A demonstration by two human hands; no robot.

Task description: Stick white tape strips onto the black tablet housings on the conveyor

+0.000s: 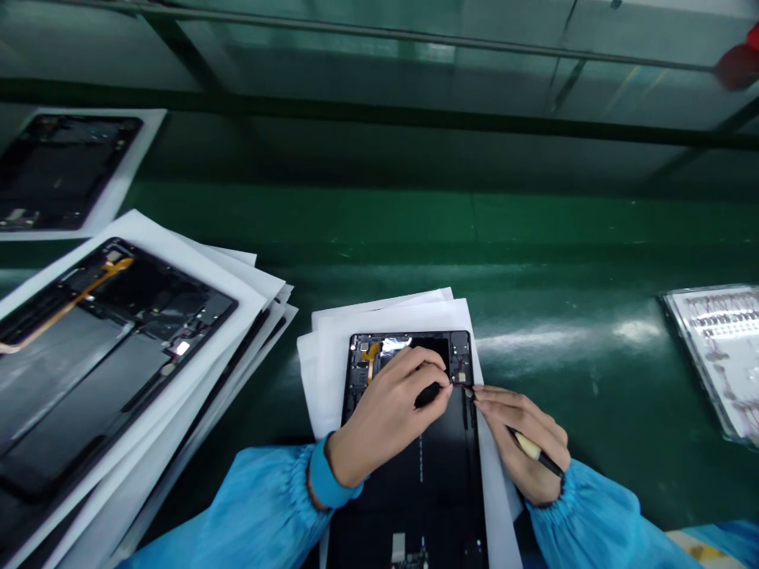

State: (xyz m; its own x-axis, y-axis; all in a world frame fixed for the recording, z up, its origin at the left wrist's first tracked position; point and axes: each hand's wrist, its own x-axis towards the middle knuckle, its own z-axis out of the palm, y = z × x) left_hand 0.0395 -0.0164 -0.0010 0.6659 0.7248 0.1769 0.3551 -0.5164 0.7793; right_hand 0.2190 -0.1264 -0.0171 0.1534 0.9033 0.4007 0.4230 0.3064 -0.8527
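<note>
Tablet (447, 482) bears pale marks (421, 458) too small to read

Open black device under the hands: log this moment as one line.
left hand: fingertips pinched at upper right of open device | right hand: fingertips at device's right edge, holding slim tool | white sheets: beneath device

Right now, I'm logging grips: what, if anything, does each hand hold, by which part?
The right hand holds a slim tool by its pale handle; whether the left hand pinches anything can't be told.
</note>
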